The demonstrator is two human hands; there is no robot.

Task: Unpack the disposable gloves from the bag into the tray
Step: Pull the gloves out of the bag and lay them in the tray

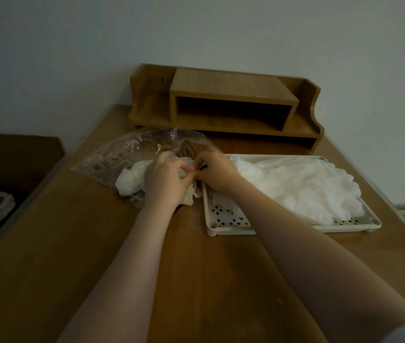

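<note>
mid-unpacking: most gloves lie heaped in the tray. both hands, left and right, pinch a glove bunch at the bag mouth on the worktop. next, lift it clear and carry it right into the tray.

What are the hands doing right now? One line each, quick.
Left hand: fingers curled, gripping a bunch of gloves at the bag.
Right hand: pinching the same glove material beside the left.

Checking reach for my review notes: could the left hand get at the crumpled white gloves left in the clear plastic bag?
Probably yes. The left hand already rests on the crumpled white gloves at the clear plastic bag's mouth; nothing lies between.
</note>
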